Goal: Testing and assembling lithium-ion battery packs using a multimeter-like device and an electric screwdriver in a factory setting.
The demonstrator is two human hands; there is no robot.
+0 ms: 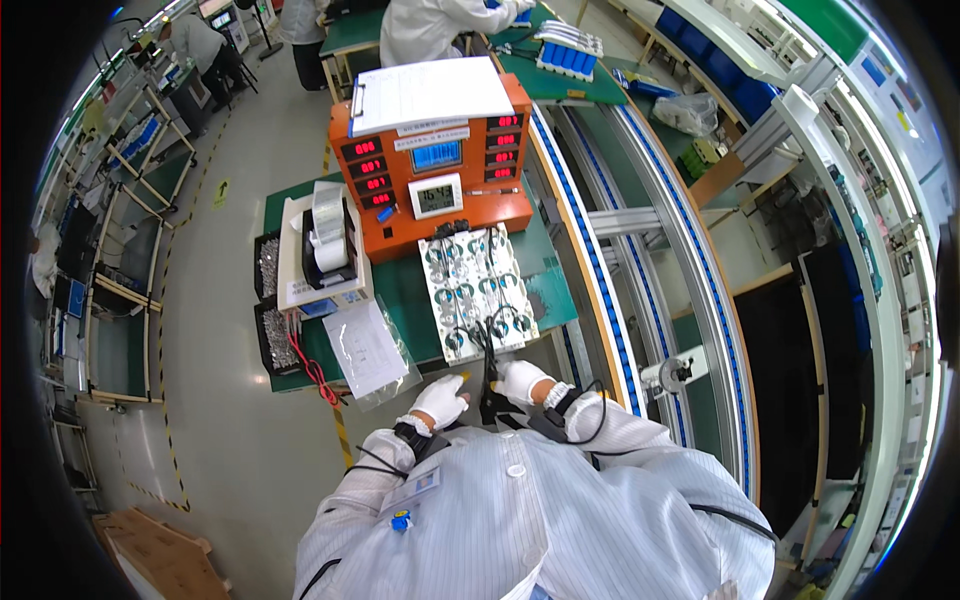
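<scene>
My left hand (440, 402), in a white glove, hovers in front of the green bench edge. Its bent fingers point right, slightly apart, and nothing shows in them. Beside it, my right hand (521, 382), gloved too, is closed at a bundle of black cables (488, 372); its fingertips are partly hidden. These cables run up onto a white fixture board (436, 284) bearing rows of round holders with dark green rings and black wires. Behind the board stands an orange test box (385, 240) with red number displays, a blue screen and a small clock (435, 197).
A clipboard with paper (430, 95) lies atop the box. Left of it are a label roll dispenser (326, 240), black bins of small metal parts (276, 338), a bagged sheet (366, 348) and red wires (318, 375). A conveyor rail (640, 250) runs along the right. Other people work at the far end.
</scene>
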